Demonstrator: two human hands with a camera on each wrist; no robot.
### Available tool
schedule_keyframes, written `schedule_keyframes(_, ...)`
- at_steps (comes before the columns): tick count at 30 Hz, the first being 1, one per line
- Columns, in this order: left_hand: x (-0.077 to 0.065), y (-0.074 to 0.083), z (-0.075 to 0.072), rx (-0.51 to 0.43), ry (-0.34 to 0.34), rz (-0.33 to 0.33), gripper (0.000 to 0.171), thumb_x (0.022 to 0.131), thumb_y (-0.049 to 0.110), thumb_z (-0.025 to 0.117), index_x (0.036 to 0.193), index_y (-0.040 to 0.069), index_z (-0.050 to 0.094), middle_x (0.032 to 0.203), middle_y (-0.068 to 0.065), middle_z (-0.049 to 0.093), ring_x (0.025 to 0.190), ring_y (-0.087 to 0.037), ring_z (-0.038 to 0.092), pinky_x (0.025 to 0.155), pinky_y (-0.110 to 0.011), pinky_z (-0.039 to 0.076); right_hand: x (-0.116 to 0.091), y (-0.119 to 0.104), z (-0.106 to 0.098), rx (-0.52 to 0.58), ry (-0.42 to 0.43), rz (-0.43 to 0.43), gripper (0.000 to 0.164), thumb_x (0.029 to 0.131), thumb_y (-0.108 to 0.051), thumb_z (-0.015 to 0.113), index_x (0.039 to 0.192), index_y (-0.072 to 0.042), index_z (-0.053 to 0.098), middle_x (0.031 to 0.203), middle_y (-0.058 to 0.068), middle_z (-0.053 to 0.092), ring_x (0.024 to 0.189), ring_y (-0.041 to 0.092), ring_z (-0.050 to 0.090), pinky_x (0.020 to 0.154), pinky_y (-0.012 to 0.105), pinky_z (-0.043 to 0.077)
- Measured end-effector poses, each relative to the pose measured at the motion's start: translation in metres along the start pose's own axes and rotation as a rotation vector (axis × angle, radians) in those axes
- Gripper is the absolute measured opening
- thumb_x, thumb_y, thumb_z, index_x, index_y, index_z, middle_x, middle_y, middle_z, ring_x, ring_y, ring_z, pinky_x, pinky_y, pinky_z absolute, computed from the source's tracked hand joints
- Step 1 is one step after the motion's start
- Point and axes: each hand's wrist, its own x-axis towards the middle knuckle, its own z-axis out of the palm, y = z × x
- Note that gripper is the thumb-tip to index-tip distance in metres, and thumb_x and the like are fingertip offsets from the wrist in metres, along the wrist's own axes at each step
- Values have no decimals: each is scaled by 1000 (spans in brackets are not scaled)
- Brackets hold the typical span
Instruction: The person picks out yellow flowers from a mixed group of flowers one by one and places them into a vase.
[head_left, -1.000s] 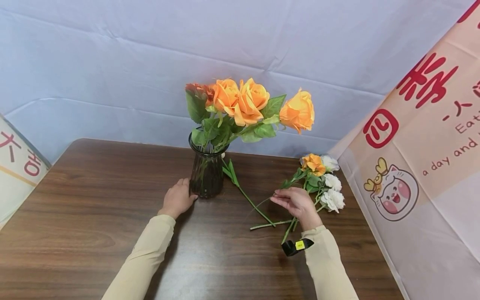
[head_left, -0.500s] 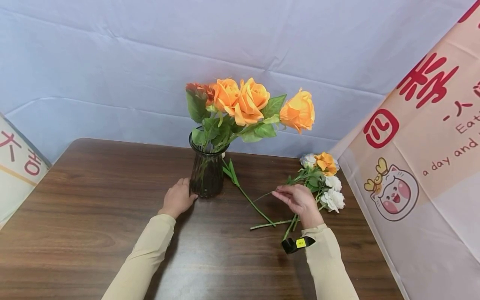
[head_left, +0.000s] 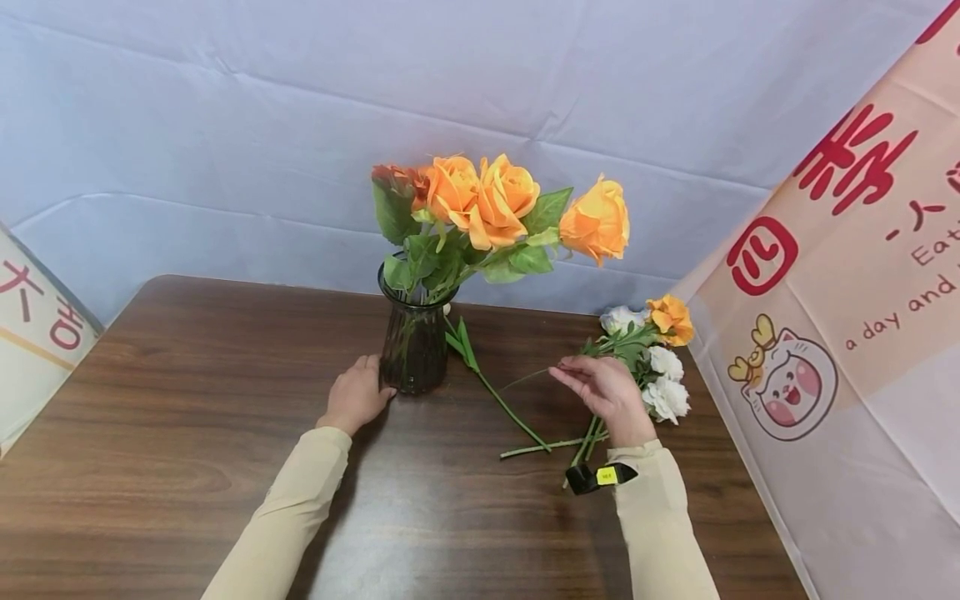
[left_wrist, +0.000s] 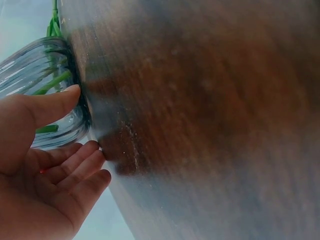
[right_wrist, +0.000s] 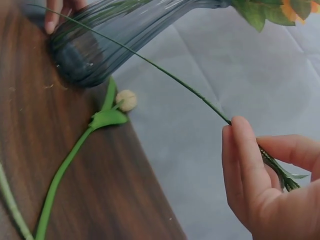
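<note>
My left hand holds the base of a dark ribbed glass vase; in the left wrist view the thumb lies along the glass, with the fingers at its other side. Orange roses and a darker red-orange flower stand in the vase. My right hand pinches the thin stem of an orange flower between thumb and fingers. The bare stem end points left toward the vase, while the bloom is beyond the hand at the right.
White flowers lie at the table's right side, their stems below my right hand. A green stem with leaves and a small pale ball lies right of the vase. Fabric backdrop rises behind the wooden table.
The right hand has moved slightly right and away from me, carrying the orange flower, whose bloom shifted right past the white ones. The left hand and vase have stayed put.
</note>
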Motion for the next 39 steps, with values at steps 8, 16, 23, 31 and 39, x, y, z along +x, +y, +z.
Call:
schedule_keyframes(8, 0, 0, -1, 2, 0, 1, 62, 84, 26, 66, 126, -12, 42, 121, -27, 49, 102, -41, 53, 85, -50, 44, -5, -10, 9, 76, -33, -18, 27, 88, 16, 39, 71, 9, 59, 74, 18, 57, 73, 26, 61, 79, 38, 52)
schedule_keyframes(16, 0, -1, 0, 0, 3, 7, 62, 84, 25, 66, 127, -12, 41, 121, -27, 49, 102, -41, 53, 85, -50, 44, -10, -20, 22, 135, -47, -53, 17, 84, 18, 44, 76, 11, 58, 76, 19, 55, 71, 27, 60, 86, 40, 48)
schedule_keyframes(23, 0, -1, 1, -5, 7, 8, 62, 84, 25, 67, 127, -12, 41, 121, -27, 49, 102, -41, 53, 85, -50, 44, -8, -29, 28, 222, -151, -84, 15, 70, 23, 63, 81, 15, 56, 77, 22, 56, 73, 31, 61, 88, 44, 46)
schedule_keyframes(31, 0, -1, 1, -4, 2, 8, 63, 84, 25, 66, 128, -12, 41, 122, -27, 48, 103, -41, 52, 85, -49, 44, -21, -44, 52, 204, -128, -81, 21, 85, 19, 43, 73, 14, 58, 75, 21, 57, 73, 29, 62, 83, 42, 50)
schedule_keyframes(39, 0, -1, 1, -10, 5, 7, 62, 83, 25, 67, 127, -11, 42, 122, -26, 49, 103, -41, 53, 85, -49, 44, -23, -55, 62, 210, -152, -134, 26, 86, 18, 39, 70, 15, 59, 74, 21, 55, 71, 29, 60, 78, 41, 52)
